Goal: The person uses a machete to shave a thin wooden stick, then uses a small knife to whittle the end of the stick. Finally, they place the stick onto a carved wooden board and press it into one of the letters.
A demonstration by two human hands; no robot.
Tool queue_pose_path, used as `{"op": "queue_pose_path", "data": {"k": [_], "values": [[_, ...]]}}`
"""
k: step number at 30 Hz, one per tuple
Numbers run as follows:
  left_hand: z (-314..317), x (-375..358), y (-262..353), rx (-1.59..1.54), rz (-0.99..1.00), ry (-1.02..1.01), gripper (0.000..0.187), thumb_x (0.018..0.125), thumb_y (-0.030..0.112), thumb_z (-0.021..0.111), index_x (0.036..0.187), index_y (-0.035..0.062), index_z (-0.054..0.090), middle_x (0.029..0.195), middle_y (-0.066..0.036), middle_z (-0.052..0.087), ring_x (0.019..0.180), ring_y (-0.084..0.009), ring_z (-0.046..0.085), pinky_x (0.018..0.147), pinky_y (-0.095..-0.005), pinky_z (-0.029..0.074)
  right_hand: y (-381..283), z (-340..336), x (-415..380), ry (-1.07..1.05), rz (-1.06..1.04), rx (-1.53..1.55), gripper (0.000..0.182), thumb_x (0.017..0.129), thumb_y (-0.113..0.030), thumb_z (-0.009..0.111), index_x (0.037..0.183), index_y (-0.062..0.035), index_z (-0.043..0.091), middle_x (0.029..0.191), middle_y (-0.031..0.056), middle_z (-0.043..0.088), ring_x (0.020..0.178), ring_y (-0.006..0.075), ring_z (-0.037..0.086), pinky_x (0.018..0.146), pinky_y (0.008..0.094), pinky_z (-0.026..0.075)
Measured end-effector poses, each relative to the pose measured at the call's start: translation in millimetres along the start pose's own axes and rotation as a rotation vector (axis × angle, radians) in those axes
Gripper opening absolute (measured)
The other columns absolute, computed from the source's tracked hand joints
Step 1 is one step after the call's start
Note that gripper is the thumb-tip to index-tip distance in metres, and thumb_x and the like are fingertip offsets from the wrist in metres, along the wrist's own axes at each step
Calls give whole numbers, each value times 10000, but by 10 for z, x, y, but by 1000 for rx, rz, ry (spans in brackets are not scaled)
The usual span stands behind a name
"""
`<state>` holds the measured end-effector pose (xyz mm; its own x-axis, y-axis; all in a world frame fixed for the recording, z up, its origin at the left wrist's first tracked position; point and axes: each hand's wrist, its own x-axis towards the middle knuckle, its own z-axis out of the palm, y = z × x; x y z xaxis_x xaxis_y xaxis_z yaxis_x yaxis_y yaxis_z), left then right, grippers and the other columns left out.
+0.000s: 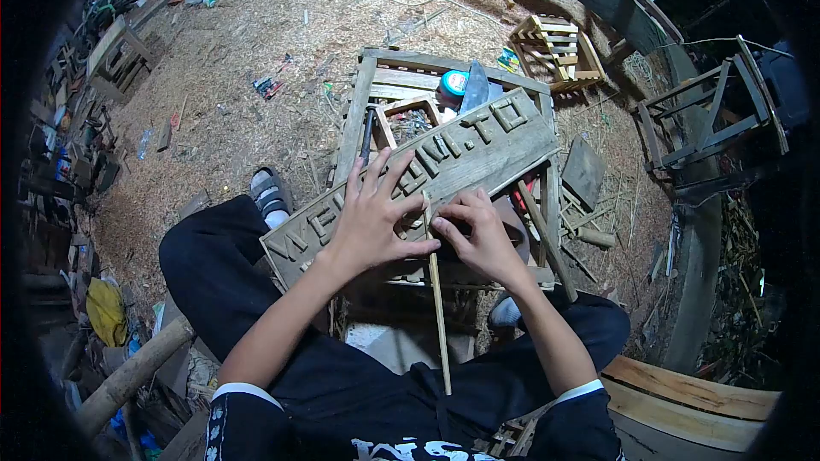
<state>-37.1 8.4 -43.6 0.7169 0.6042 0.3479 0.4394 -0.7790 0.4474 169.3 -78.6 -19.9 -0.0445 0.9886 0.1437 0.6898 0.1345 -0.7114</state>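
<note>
A long grey-brown wooden sign board [478,167] with raised letters made of wood strips lies tilted across a slatted wooden frame before me. A thin wooden stick [439,316] runs from the board's lower middle down toward my lap. My left hand [373,220] rests over the letters with its fingers spread; its thumb and index fingertips meet the stick's left side. On the other side my right hand [475,230] has thumb and index finger pinched together at the stick's upper part. Whether a smaller piece sits between those fingertips is hidden.
Behind the board, the slatted frame [357,111] carries a small wooden box [410,108], a blue-lidded container [453,83], a blade-like tool [475,90] and a dark-handled tool [367,132]. A wooden crate [559,53] stands farther back. Shavings cover the ground [256,43].
</note>
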Motion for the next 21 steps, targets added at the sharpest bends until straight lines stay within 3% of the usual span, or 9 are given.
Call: {"op": "queue_pose_path", "data": {"k": [17, 19, 21], "values": [[6, -4, -8, -31, -6, 0, 577, 731, 639, 797, 1043, 155, 762, 1625, -176, 341, 1518, -456, 255, 1195, -681, 187, 26, 106, -19, 63, -25, -29, 131, 913, -125, 735, 969, -6, 731, 920, 132, 663, 896, 320, 586, 900, 428, 421], [-3, 0, 8, -41, -3, 23, 525, 710, 554, 853, 1013, 138, 748, 1615, -174, 363, 1511, -449, 277, 1195, -673, 214, -6, 97, -19, 78, -15, -22, 135, 908, -122, 741, 975, -5, 734, 927, 133, 671, 898, 311, 596, 901, 429, 417], [-3, 4, 12, -35, -4, 20, 524, 709, 554, 853, 1011, 139, 745, 1615, -172, 363, 1512, -450, 275, 1195, -674, 214, 11, 94, -17, 66, -15, -10, 134, 903, -120, 741, 979, -9, 741, 937, 138, 660, 930, 323, 568, 886, 432, 435]]}}
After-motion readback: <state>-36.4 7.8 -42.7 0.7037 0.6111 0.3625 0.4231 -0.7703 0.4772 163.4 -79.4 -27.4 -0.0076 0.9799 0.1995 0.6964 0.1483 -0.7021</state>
